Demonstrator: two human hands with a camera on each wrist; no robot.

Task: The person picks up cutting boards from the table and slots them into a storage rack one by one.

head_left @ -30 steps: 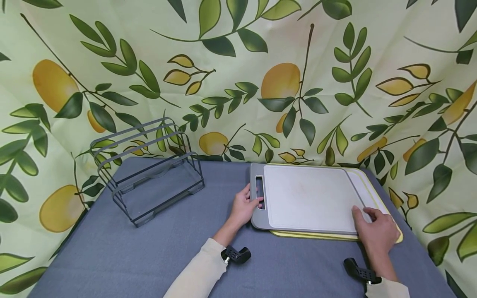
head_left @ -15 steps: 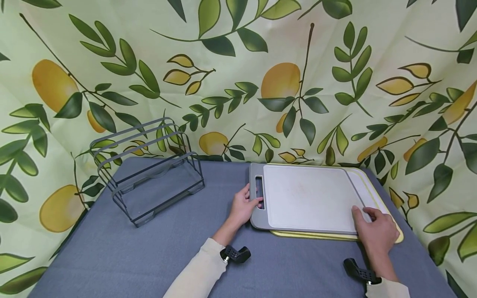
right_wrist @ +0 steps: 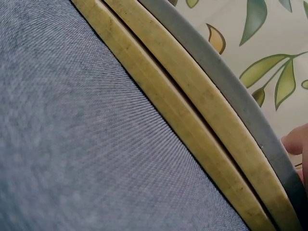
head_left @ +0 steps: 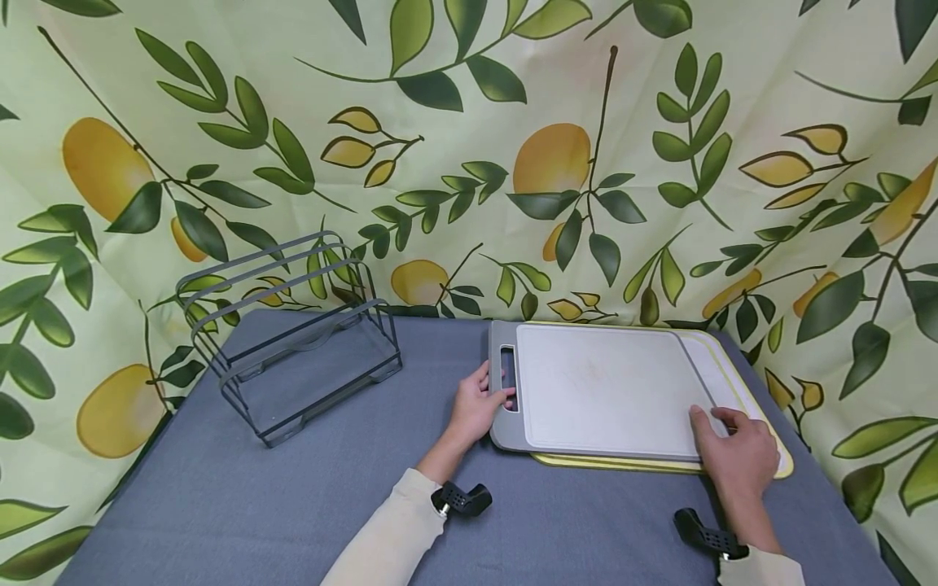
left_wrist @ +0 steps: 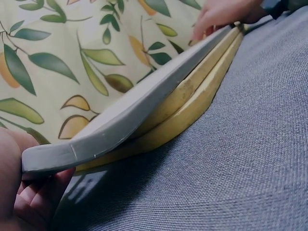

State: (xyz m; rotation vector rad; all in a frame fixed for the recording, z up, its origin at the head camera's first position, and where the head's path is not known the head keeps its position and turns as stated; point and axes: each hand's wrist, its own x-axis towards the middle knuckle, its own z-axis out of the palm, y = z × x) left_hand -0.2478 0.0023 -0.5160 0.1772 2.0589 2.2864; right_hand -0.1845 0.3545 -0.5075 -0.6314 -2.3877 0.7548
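A white cutting board with a grey rim (head_left: 601,391) lies on top of two yellow-edged cutting boards (head_left: 733,370). My left hand (head_left: 476,405) grips its handle end, thumb on top near the slot and fingers underneath. In the left wrist view, that grey end (left_wrist: 57,156) stands raised off the lower boards, with my left hand (left_wrist: 33,202) around it. At the opposite end, my right hand (head_left: 736,452) holds the top board's right edge between thumb and fingers. The right wrist view shows two yellow edges (right_wrist: 192,115) beneath the grey one (right_wrist: 226,86); only fingertips (right_wrist: 294,140) appear there.
A dark wire rack (head_left: 293,342) with upright loops stands at the left of the table. Blue-grey cloth (head_left: 256,505) covers the table. A fruit-and-leaf patterned curtain (head_left: 454,163) hangs behind and along the sides.
The top board has shifted very slightly left with both hands on it. The rack and the lower boards have stayed put.
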